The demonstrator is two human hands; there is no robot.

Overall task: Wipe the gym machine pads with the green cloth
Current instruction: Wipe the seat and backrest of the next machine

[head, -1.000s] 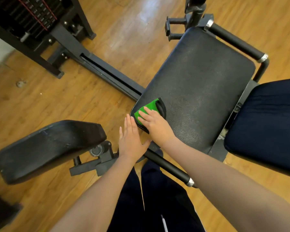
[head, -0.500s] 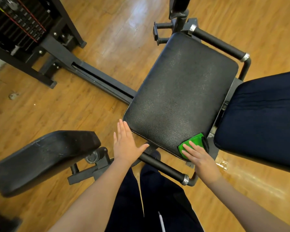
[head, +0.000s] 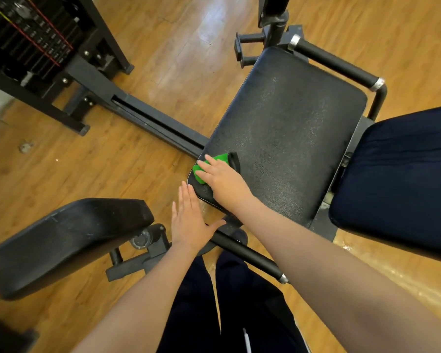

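Right hand: the right hand is laid flat on the green cloth, fingers straight and pressed down, pointing toward 10 o'clock.
Green cloth: pinned under the fingers at the near-left corner of the black seat pad, at 7 o'clock on that pad; a dark edge of the cloth is seen at its 2 o'clock side.
Left hand: the left hand is held flat with fingers straight and together and thumb spread toward 3 o'clock; it is placed just beside the pad's corner, and whether anything is touched cannot be told.
Other pads: a second black pad is seen at 8 o'clock, a dark blue pad at 3 o'clock.
Frame: a weight stack is seen at 10 o'clock on the wooden floor.
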